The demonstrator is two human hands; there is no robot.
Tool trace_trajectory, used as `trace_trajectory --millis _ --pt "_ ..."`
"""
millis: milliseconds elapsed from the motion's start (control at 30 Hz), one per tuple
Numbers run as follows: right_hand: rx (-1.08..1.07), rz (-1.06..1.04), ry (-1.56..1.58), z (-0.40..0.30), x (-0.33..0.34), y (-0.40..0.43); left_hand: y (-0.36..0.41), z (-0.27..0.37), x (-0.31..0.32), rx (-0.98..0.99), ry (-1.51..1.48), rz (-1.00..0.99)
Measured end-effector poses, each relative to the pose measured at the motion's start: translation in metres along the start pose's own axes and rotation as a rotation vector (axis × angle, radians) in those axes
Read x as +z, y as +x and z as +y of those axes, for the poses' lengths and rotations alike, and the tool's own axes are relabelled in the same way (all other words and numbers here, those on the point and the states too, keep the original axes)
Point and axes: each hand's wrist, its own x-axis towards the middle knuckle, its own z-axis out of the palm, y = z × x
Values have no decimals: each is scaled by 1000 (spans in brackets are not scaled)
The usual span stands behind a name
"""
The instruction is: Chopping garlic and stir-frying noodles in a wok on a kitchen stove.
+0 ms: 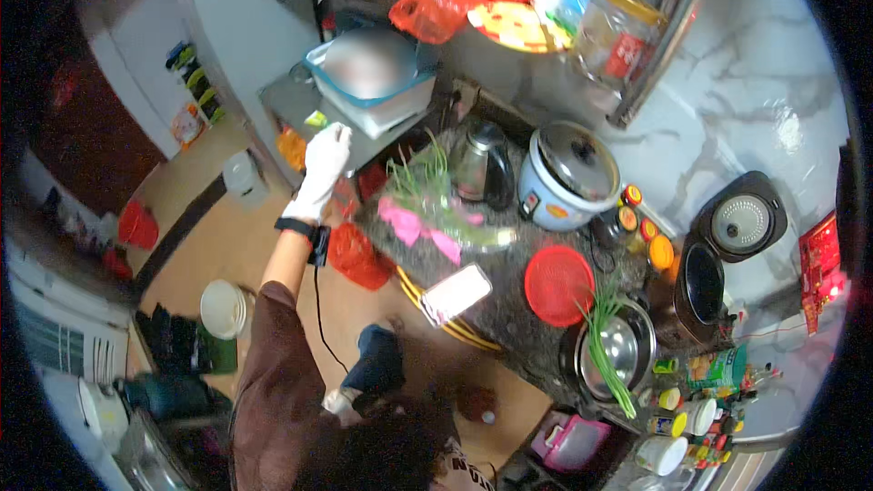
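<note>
My left hand [327,160], in a white glove with a black band at the wrist, reaches up beside a grey table [286,99]. Its fingers look curled together, and nothing shows in them, though the hand is blurred. Just beyond the fingertips is a small green and yellow packet [316,118]. An orange bag [292,147] hangs or lies left of the hand. Behind stands a white tub with a blue rim [430,82]; its contents are blurred. My right hand is out of view. On the dark stone counter lie spring onions [423,167] and pink gloves or cloths [409,225].
A phone [458,293] with a bright screen rests at the counter's edge. Farther right are a kettle [481,164], a rice cooker [573,181], a red basket [559,286] and a steel bowl [614,348] with green stalks across it. A red bag [358,256] and a white bucket [224,308] stand lower.
</note>
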Motion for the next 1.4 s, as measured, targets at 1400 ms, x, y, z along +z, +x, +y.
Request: trace_trajectory --millis 1400 --pt "572 163 261 -15 -246 -283 -426 242 -135 1506 -1182 -1077"
